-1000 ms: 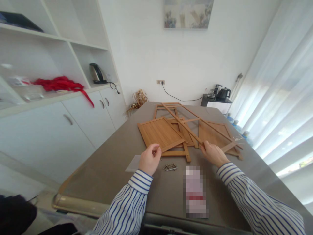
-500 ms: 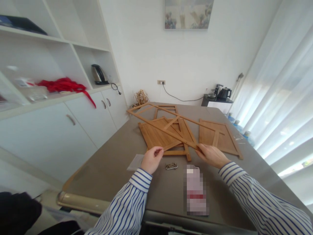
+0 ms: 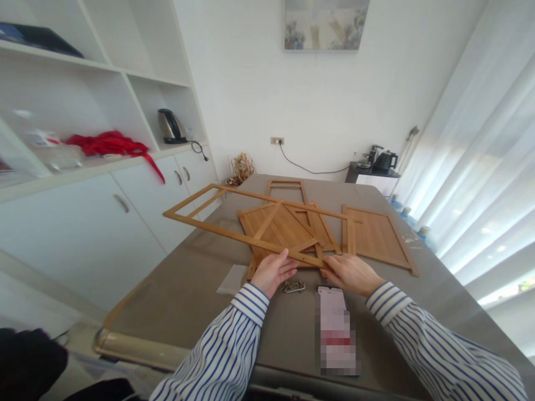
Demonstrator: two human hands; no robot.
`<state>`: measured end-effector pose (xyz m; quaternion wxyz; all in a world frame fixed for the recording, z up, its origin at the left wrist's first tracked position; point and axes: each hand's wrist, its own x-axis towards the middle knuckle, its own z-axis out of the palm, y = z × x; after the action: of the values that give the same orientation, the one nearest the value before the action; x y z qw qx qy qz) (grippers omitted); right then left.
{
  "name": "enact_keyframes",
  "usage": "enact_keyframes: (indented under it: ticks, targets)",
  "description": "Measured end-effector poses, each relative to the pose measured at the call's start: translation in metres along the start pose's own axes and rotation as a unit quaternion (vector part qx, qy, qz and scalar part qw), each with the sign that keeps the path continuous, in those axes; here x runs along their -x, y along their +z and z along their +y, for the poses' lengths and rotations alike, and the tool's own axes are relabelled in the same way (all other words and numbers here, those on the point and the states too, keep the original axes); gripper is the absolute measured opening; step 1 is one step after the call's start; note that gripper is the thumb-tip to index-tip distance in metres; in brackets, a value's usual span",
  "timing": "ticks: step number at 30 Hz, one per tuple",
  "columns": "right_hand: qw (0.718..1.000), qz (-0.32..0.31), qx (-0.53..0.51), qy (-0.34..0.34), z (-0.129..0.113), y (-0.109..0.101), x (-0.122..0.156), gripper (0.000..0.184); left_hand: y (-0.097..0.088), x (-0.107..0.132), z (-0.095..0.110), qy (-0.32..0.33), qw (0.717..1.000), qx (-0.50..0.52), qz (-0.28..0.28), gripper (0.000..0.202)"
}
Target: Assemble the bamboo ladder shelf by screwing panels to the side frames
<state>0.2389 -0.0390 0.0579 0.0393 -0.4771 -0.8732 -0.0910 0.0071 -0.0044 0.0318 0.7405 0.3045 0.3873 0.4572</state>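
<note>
A long wooden frame (image 3: pixel 221 231) with crossbars is held aslant above the table. My right hand (image 3: pixel 353 273) grips its near right corner, fingers wrapped round the rail. Along the near rail, my left hand (image 3: pixel 273 273) has its thumb at the wood and its fingers beneath, closed lightly on it. Under the frame lie a wooden panel (image 3: pixel 288 227) and other framed pieces, partly hidden. Just right of my left fingers is a small pile of metal screws (image 3: pixel 295 287). A phone (image 3: pixel 336 334), partly pixelated, lies between my forearms.
The brown table (image 3: pixel 167 301) also bears a framed wooden panel (image 3: pixel 380 234) at right and a clear plastic bag (image 3: pixel 232 279) at left. White cabinets (image 3: pixel 83 223) stand along the left. A bundle of dried stalks (image 3: pixel 242 166) is beyond the far edge.
The frame has swung left and toward me, its far end now lower in view. My left hand has moved right and taken hold of the near rail; my right hand has shifted slightly left.
</note>
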Motion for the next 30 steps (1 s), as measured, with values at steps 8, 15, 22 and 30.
enact_keyframes:
  ticks: [8,15,22,30]
  targets:
    - [0.999,0.002,0.008,-0.033,-0.003,0.001,-0.005,0.031,-0.004,-0.006,-0.004,0.005,0.999,0.047,-0.014,0.014]
    - [0.999,0.012,-0.002,-0.046,-0.005,0.003,-0.008,0.032,-0.012,-0.005,-0.004,0.006,0.998,0.055,-0.022,0.015]
    - [0.997,0.046,-0.035,-0.042,-0.003,-0.004,-0.006,0.034,-0.011,-0.002,-0.001,0.016,0.998,0.058,-0.018,0.014]
    - [0.987,0.128,-0.085,0.051,0.017,-0.007,0.028,0.047,-0.022,-0.003,0.011,0.036,0.997,0.059,-0.016,0.014]
